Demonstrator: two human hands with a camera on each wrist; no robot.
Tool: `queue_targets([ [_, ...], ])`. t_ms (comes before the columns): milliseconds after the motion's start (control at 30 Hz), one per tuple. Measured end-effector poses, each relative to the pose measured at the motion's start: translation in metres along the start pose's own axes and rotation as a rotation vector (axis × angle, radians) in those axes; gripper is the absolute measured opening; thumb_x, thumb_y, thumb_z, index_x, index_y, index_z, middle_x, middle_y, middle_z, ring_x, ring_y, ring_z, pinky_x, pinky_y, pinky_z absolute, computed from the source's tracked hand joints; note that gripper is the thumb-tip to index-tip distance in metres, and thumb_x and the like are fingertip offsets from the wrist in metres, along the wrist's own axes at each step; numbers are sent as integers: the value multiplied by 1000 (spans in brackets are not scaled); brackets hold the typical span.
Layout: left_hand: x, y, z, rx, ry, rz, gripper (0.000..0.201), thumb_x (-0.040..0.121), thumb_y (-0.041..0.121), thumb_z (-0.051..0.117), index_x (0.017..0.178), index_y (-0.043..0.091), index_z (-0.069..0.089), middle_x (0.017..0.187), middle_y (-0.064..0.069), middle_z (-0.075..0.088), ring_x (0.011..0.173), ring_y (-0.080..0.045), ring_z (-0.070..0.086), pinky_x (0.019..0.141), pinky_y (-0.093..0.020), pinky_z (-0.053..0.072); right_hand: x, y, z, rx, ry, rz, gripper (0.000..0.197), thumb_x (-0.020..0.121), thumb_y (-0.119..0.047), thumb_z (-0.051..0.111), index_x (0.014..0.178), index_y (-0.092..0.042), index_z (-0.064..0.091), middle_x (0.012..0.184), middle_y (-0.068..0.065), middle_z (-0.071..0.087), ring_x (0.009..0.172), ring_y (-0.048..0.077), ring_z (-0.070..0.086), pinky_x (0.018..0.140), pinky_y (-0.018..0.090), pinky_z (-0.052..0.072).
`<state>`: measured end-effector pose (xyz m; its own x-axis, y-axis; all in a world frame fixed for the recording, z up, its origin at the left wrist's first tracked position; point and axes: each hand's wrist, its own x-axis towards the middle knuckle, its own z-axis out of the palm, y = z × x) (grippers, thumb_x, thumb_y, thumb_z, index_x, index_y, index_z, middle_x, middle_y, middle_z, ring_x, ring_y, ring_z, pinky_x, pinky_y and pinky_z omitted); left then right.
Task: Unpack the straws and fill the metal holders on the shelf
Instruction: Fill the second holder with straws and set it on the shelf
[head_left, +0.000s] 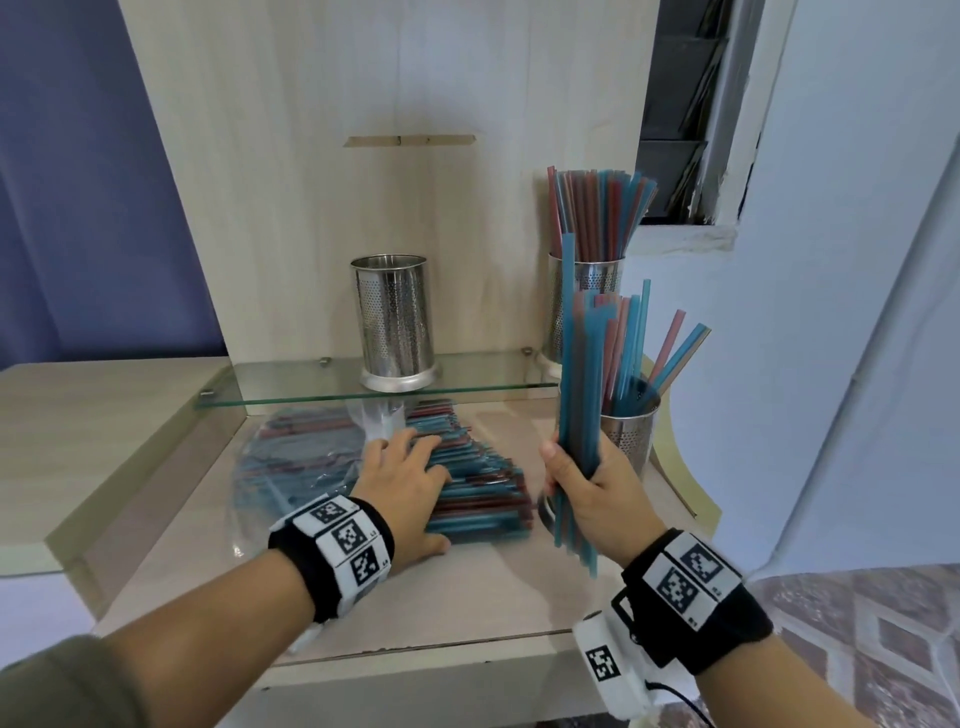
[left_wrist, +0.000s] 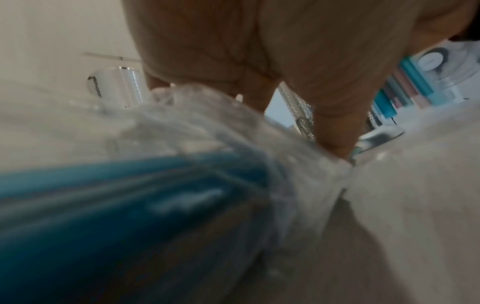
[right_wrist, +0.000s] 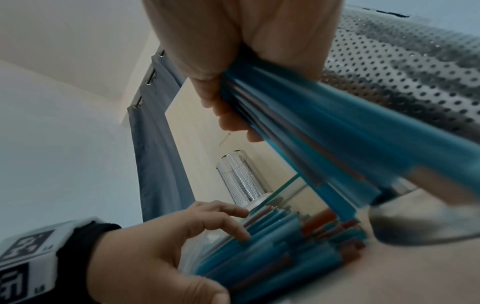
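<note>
My right hand (head_left: 582, 483) grips an upright bundle of blue and red straws (head_left: 582, 364) beside a metal holder (head_left: 631, 431) that stands on the counter with several straws in it. The right wrist view shows my fingers (right_wrist: 228, 115) curled round that bundle (right_wrist: 337, 133), close to the perforated holder wall (right_wrist: 415, 72). My left hand (head_left: 410, 462) rests with spread fingers on a pile of straws (head_left: 478, 488) that spills from a clear plastic bag (head_left: 291, 467). An empty metal holder (head_left: 395, 317) stands on the glass shelf (head_left: 291, 387). Another holder (head_left: 587, 301) at the back right is full of straws.
The glass shelf juts out over the far part of the straw pile. A wooden back panel (head_left: 363, 156) rises behind the shelf. A white wall (head_left: 831, 312) closes the right side, and a blue curtain (head_left: 78, 182) hangs at the left. The counter's front edge (head_left: 415, 670) lies below my wrists.
</note>
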<state>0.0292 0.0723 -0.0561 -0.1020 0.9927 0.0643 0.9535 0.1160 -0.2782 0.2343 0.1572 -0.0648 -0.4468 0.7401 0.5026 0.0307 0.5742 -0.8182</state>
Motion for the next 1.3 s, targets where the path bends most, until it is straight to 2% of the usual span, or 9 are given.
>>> queue_targets([
  [267,7,16,10,144,94,21,42,89,42,54,117,11,63,149,-6,32,143,-31,14,111,-55,7,-7,14,2,51,40,48,34,85,-47,55,84,-13,54,59,-9,57,57,11,57,59,24,49],
  [367,7,15,4,168,76,19,37,56,46,79,78,16,75,114,-3,65,118,-31,53,98,-50,20,-8,18,1,37,41,36,36,86,-48,54,81,-12,54,60,-9,56,58,12,56,61,25,49],
  [433,12,9,5,122,195,53,42,36,43,87,64,15,72,95,-2,70,100,-29,64,91,-47,28,-10,17,0,17,38,20,31,86,-48,54,81,-17,55,59,-10,56,58,10,56,61,22,48],
  [600,15,7,-8,-63,395,71,30,61,36,71,82,15,65,91,-1,66,89,-25,65,85,-53,47,-15,11,2,50,22,-22,22,87,-38,54,82,-17,54,59,-10,55,56,4,53,58,14,45],
  [733,21,18,-22,-147,342,128,17,94,29,43,106,17,44,96,3,58,93,-21,56,104,-42,26,-16,11,2,66,31,-11,24,87,-37,55,82,-13,55,61,-6,54,56,4,53,58,13,44],
  [900,32,25,-25,-479,413,185,28,98,29,47,120,11,42,100,-8,62,86,-29,61,78,-38,46,-18,14,4,115,56,25,31,87,-35,55,81,-5,53,60,-4,52,53,3,50,55,14,43],
  [1100,35,24,-54,-883,646,167,16,99,28,46,105,14,42,72,6,47,59,-9,46,55,-24,33,-17,14,5,130,70,35,32,87,-36,54,81,-5,54,60,-3,55,55,5,53,57,16,45],
  [1200,34,19,-70,-1101,695,167,18,98,33,42,99,15,43,74,-3,52,64,-21,53,60,-36,46,-17,15,6,152,72,49,33,87,-36,55,85,-3,55,65,2,57,58,6,57,60,17,47],
  [1300,29,13,-86,-1379,682,162,11,100,25,42,92,20,46,74,0,53,67,-12,56,70,-31,51,-17,12,6,169,48,53,25,90,-27,57,87,-2,56,69,3,57,60,2,58,61,15,48],
])
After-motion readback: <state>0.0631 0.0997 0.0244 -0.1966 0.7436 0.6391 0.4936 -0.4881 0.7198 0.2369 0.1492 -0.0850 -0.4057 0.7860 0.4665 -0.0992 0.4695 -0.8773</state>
